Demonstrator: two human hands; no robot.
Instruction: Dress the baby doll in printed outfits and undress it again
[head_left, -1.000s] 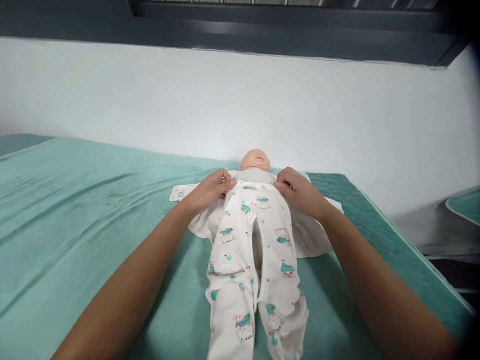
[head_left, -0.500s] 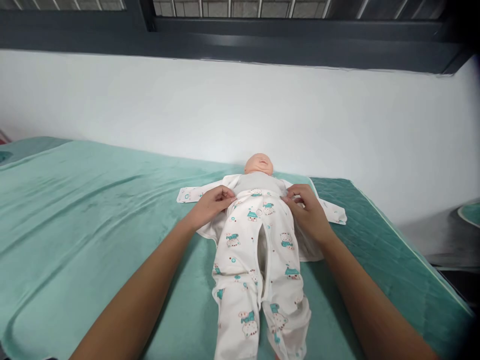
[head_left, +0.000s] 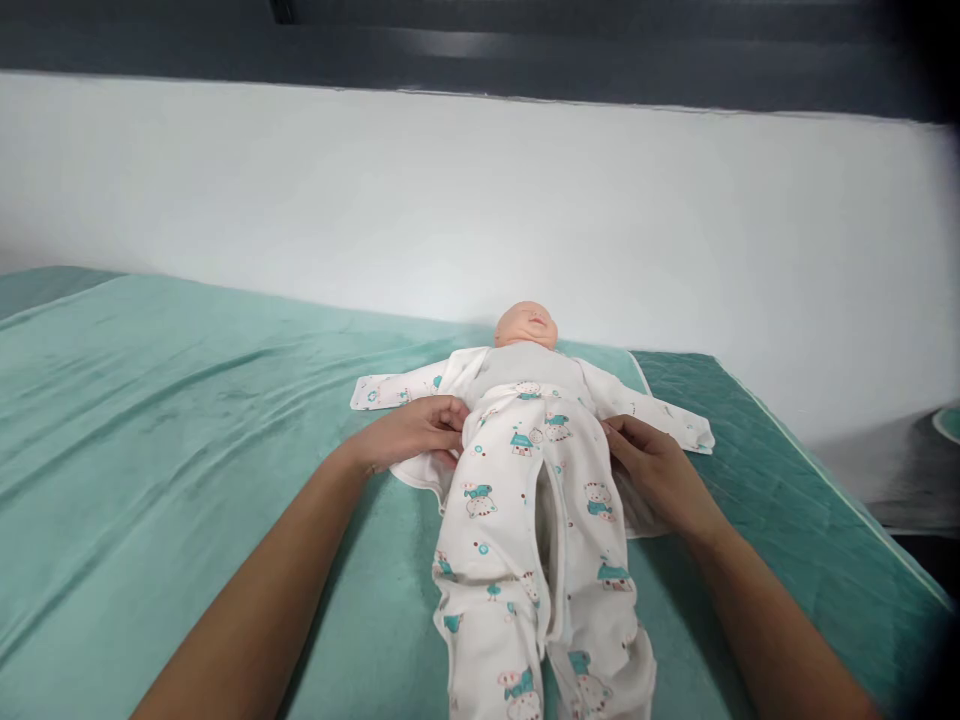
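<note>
A baby doll (head_left: 526, 325) lies on its back, its head toward the wall. It wears patterned white baby pants (head_left: 499, 540) with a slit at the crotch, pulled up over its belly. Under it an open white baby jacket (head_left: 397, 388) is spread, the arms in its sleeves. At the pants' left side in view, my left hand (head_left: 416, 432) is closed with curled fingers at the fabric; its fingertips are partly hidden. My right hand (head_left: 651, 468) pinches the pants at the other side, below the waistband.
A light green sheet (head_left: 187, 420) covers the bed, with a darker quilted green cover (head_left: 780, 500) on the right. Behind the doll's head rises a white wall (head_left: 375, 210), topped by a dark frame (head_left: 480, 50).
Both hands have moved from the front of the waistband down and outward to the pants' sides. The view has tilted down a little and the doll looks slightly nearer.
</note>
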